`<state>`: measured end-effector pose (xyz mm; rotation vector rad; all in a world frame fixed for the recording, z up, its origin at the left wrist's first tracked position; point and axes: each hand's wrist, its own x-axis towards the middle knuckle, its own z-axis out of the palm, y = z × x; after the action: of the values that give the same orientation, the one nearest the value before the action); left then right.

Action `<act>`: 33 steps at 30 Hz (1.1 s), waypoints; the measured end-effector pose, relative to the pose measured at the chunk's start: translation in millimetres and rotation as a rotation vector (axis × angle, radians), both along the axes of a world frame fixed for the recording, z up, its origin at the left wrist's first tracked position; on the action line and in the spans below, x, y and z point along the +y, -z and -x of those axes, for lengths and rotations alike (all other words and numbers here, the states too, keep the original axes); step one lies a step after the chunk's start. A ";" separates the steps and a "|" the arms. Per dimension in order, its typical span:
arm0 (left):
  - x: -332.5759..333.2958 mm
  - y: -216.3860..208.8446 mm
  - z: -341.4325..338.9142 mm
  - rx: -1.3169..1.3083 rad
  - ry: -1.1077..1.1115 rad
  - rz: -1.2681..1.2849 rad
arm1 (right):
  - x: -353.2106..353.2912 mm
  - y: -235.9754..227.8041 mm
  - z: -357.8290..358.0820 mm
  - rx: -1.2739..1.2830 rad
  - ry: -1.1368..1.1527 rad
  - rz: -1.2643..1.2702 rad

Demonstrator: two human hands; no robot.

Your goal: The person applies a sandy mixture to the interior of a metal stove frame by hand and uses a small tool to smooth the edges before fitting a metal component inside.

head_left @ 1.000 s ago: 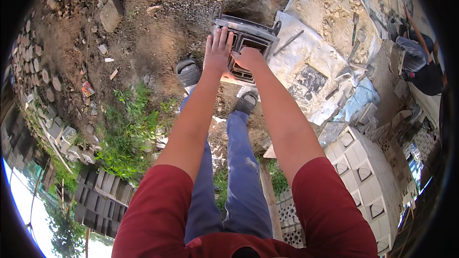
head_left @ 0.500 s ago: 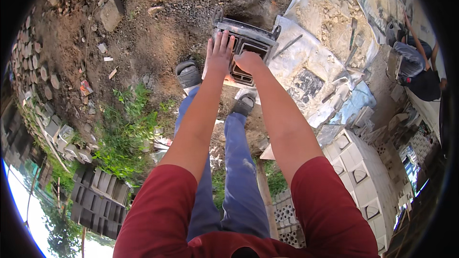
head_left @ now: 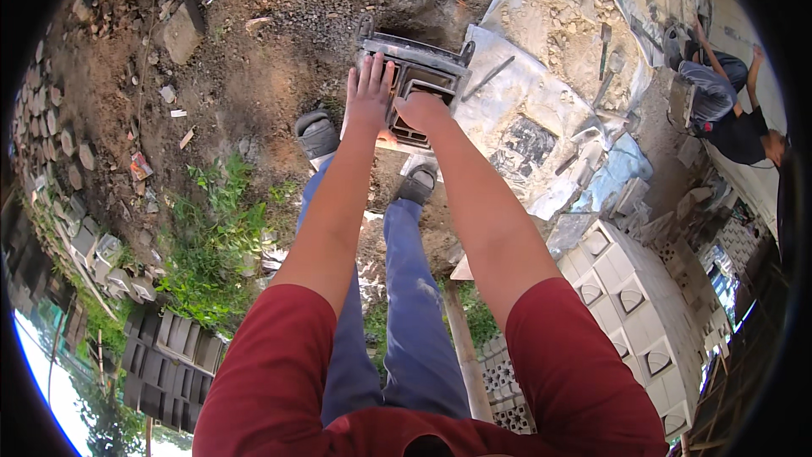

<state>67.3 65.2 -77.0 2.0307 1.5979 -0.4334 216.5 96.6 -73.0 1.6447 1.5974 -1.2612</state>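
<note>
Left hand (head_left: 368,106): flat on frame (head_left: 423,52)
Right hand (head_left: 421,110): curled, fingertips hidden; I can't tell its grip
Frame's left: soil (head_left: 262,76)

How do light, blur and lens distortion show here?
Head view: the bare left hand and bare right hand look fairly sharp; head view: the cells of the grey, box-shaped metal mould sit partly in shade; head view: the white sky at lower left is blown out, blue-fringed; head view: the stacked pale concrete blocks look bent toward the black rim.
</note>
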 end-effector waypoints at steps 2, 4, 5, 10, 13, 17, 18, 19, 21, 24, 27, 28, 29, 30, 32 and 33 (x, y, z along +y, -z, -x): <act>-1.1 2.3 -0.2 -0.007 -0.003 0.025 | 0.7 -3.5 -1.3 0.026 0.008 -0.046; -0.2 4.2 2.4 0.009 -0.001 0.015 | 3.1 -5.7 0.9 0.027 0.004 -0.076; 2.0 0.6 -0.7 -0.002 0.005 0.049 | 4.3 -3.9 -3.6 0.024 0.003 -0.080; 3.6 -4.0 -1.0 -0.010 0.000 0.048 | 14.8 -7.8 -5.0 0.018 -0.014 0.016; 4.5 -5.2 -3.1 -0.007 0.012 0.079 | 15.8 -8.8 -5.9 -0.001 -0.011 0.006; 3.1 -3.8 -2.2 0.007 0.017 0.082 | 16.4 -13.2 -3.9 0.010 -0.012 0.008; 2.3 -3.0 -1.1 0.010 0.016 0.083 | 17.0 -14.4 -2.5 0.016 -0.014 0.011; 1.4 -2.1 0.3 0.007 0.011 0.080 | 17.7 -15.3 -0.7 0.021 -0.016 0.015; 2.8 -1.9 -1.0 0.001 0.006 0.075 | 20.2 -12.2 -3.4 0.023 -0.014 0.016; 4.3 -1.6 -3.4 -0.002 0.009 0.073 | 21.9 -5.4 -8.5 0.043 -0.017 -0.007; 5.2 -2.3 -4.2 0.000 0.010 0.080 | 21.2 -3.0 -9.9 0.066 -0.016 -0.025; 5.5 -2.8 -4.5 0.005 0.012 0.091 | 21.0 -3.2 -9.8 0.069 -0.010 -0.019; 5.5 -3.0 -3.5 0.012 0.014 0.102 | 21.8 -5.6 -7.6 0.071 -0.012 -0.018; 5.6 -3.2 -2.7 0.013 0.012 0.103 | 23.0 -8.1 -5.7 0.059 -0.031 0.000; 5.2 -4.0 -2.0 0.010 0.013 0.113 | 25.4 -12.5 -3.4 0.046 -0.051 0.020; 5.0 -4.4 -1.6 0.010 0.011 0.115 | 26.1 -14.3 -2.8 0.040 -0.042 0.021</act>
<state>68.9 70.1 -72.6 1.9550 1.5325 -0.5277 219.3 122.7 -58.7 1.5745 1.6287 -1.2920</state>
